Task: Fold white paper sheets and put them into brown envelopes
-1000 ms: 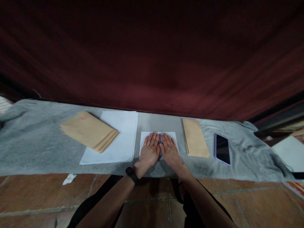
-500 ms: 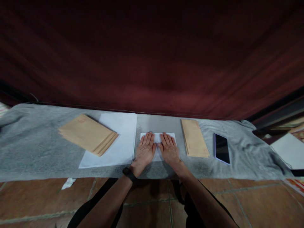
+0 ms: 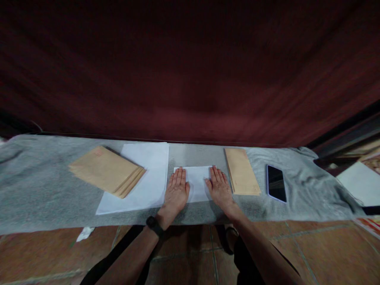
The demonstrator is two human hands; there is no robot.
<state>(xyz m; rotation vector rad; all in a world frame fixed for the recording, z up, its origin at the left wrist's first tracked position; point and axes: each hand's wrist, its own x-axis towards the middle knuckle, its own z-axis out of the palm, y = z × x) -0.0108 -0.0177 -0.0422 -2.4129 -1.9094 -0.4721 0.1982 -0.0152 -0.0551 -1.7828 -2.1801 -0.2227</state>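
A folded-looking white sheet of paper (image 3: 198,184) lies flat on the grey cloth in front of me. My left hand (image 3: 177,189) rests palm down on its left end, fingers stretched out. Across from it, my right hand (image 3: 220,188) lies flat over the right end, thumb out to the side. Bare paper shows between the two hands. Just left of my left hand are larger white sheets (image 3: 151,174), partly under a fanned stack of brown envelopes (image 3: 105,168). Close to my right hand is a smaller pile of brown envelopes (image 3: 242,172).
A phone (image 3: 276,183) with a purple edge lies right of the smaller pile. Grey cloth (image 3: 44,186) covers the narrow table, and a dark red curtain (image 3: 190,79) hangs behind it. Crumpled white paper (image 3: 85,233) is on the tiled floor. White board-like material (image 3: 360,184) sits at far right.
My hands have slid apart across the white paper, the left one leftward and the right one rightward, baring its middle. The view has shifted slightly.
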